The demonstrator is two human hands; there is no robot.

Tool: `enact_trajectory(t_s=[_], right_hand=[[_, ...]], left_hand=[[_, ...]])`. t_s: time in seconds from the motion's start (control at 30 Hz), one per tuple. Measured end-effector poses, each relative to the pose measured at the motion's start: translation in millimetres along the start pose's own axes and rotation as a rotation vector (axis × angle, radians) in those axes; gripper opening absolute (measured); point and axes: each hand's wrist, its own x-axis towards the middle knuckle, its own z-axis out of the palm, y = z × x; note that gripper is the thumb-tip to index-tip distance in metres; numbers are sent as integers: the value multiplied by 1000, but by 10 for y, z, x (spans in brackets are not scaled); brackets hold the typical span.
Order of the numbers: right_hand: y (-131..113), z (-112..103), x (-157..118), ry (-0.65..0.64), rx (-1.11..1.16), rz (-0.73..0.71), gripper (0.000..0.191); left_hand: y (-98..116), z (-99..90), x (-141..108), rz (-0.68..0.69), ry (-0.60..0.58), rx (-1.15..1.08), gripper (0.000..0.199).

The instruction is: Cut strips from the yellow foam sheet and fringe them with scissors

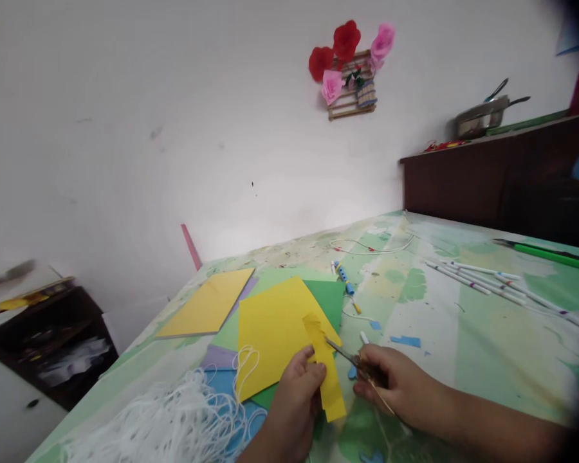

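Observation:
My left hand pinches a narrow yellow paper strip near its middle, thumb on top. My right hand is closed around the handles of a pair of scissors, whose blades point left and touch the strip's right edge. Behind the strip lies a large yellow sheet on top of green, purple and blue sheets. A heap of white string is left of my left hand, with one loop lying over the yellow sheet.
An orange-yellow pad lies at the table's left. Blue paper scraps and a blue patterned stick are beyond my right hand. White sticks and a green tool lie at the right. A dark cabinet stands behind.

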Motion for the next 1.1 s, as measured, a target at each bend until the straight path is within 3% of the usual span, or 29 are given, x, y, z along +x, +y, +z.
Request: enact_trajectory(t_s=[0.1,0.2,0.3,0.4,0.53,0.63,0.77,0.83,0.97,1.1], right_hand=[[-70,-43,-12,48,81,18,13],[-160,-61,-43,-18,89,-29,14],[-199,-23,-84,-54,14,-112,10],[-182,19,-92,-25,23,-87,6],[-147,6,-53,74,153,4,9],[-160,-22,-39,117,354,88,13],[-218,-8,-73,25,588,108,16],[-226,19,-88,-36,668,77,17],[-162,65,-70,-49,616,94,15],[-103,63,-63,-41,454,143,18]], left_hand=[[37,26,-49,-29,19,6,58],[33,98,-107,-105,33,-23,62],[-12,158,-143,-213,43,-52,45],[-78,148,-137,-229,-33,-46,16],[-168,86,-107,-208,-90,-41,10],[-161,81,-132,-57,-74,190,15],[20,145,-239,333,-73,766,15],[117,178,-277,307,-134,845,17],[180,161,-235,63,-47,476,17],[167,45,-102,63,49,227,11]])
